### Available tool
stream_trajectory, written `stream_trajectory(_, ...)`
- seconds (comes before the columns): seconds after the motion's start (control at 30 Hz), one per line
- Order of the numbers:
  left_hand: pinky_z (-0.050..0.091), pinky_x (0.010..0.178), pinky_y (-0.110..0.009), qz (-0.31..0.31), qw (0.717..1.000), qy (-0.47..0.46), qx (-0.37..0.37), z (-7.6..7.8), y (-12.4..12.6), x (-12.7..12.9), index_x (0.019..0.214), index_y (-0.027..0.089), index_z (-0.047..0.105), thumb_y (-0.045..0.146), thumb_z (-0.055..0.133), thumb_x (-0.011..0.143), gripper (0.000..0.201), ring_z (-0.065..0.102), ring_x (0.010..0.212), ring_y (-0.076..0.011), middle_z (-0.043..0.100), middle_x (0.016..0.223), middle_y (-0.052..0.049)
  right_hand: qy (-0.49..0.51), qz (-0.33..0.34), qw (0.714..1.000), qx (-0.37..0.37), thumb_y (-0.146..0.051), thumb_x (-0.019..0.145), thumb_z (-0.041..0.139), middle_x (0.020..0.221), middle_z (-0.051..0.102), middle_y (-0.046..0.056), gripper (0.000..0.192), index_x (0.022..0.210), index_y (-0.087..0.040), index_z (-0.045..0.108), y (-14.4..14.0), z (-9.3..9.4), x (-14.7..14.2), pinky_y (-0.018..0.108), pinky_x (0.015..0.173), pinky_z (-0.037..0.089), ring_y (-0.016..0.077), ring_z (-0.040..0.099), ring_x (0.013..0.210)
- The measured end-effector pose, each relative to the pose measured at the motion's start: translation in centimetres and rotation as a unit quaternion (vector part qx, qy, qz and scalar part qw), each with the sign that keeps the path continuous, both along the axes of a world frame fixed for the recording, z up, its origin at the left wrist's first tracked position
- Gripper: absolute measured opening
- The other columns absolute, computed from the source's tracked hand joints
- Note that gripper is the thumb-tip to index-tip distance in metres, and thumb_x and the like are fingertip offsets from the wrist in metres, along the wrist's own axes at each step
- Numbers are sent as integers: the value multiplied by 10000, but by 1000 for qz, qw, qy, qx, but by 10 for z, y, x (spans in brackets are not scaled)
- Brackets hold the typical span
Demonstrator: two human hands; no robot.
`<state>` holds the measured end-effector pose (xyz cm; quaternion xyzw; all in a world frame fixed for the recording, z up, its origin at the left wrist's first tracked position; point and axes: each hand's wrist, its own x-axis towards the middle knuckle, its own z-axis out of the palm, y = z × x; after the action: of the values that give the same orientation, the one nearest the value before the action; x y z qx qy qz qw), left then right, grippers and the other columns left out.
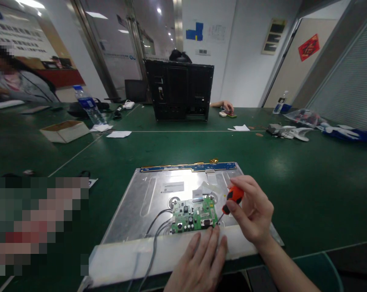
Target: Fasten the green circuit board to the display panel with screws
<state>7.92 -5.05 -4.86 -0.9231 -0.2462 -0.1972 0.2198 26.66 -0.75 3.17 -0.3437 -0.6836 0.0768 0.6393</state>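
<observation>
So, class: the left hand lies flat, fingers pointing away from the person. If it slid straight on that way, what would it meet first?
Most likely the green circuit board: the left hand has fingertips on the white strip, just short of the board's near edge. Depth is hard to judge.

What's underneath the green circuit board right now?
The green circuit board sits on a silver metal panel back, which lies on the green table. Grey cables run from its left edge. Whatever lies directly beneath the board is hidden.

Bare forearms, no sleeves or gloves
</observation>
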Motion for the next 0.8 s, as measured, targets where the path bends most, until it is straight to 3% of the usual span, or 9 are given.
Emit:
stream_trajectory(0.2, 250, 1121, -405, 0, 1000, 2, -4, -2, -1, -1, 1402, 138, 515, 381, 454, 997, 476, 439, 1324, -264, 553, 1416, -137, 43, 14, 999, -6, -206, 936, 527, 1044, 643, 59, 312, 1246, -242, 539, -3, -7, -8, 368, 814, 525, 201, 613, 942)
stream_trajectory(0.33, 273, 1115, -417, 7, 999, 36, -9, -4, -2, -2, 1449, 129, 468, 285, 431, 1001, 476, 430, 1348, -275, 513, 1462, -146, 3, -51, 998, 37, -148, 828, 697, 1043, 589, 43, 468, 1249, -249, 521, 2, -6, -9, 351, 830, 524, 195, 586, 954)
stream_trajectory(0.5, 272, 1111, -399, -1, 1000, 1, -2, -4, 0, -1, 1414, 133, 511, 351, 441, 1007, 467, 433, 1335, -266, 556, 1418, -132, -51, -119, 991, 33, -159, 861, 676, 1007, 562, 45, 482, 1320, -239, 554, 2, -2, -11, 322, 773, 521, 183, 573, 907)
stream_trajectory(0.6, 272, 1117, -395, -5, 1000, -4, -1, -4, 0, -1, 1412, 135, 512, 396, 450, 1003, 489, 422, 1344, -264, 557, 1416, -129, -63, -119, 990, 34, -157, 894, 611, 968, 597, 46, 576, 1443, -221, 449, 0, -8, -10, 348, 773, 520, 192, 590, 877)
stream_trajectory(0.67, 273, 1116, -396, -6, 1000, 1, -2, -4, 0, -1, 1420, 134, 502, 414, 448, 1000, 508, 415, 1350, -265, 551, 1421, -132, -45, -114, 992, 28, -173, 905, 578, 1093, 610, 78, 602, 1475, -225, 391, 0, -15, -9, 398, 842, 515, 213, 610, 952)
stream_trajectory(0.8, 269, 1109, -400, -4, 1000, 10, -2, -3, 0, -1, 1428, 129, 489, 393, 457, 991, 511, 423, 1336, -269, 538, 1432, -142, -34, -90, 995, 25, -185, 919, 535, 1099, 607, 76, 489, 1398, -234, 448, 1, -24, -6, 411, 837, 516, 218, 605, 977)
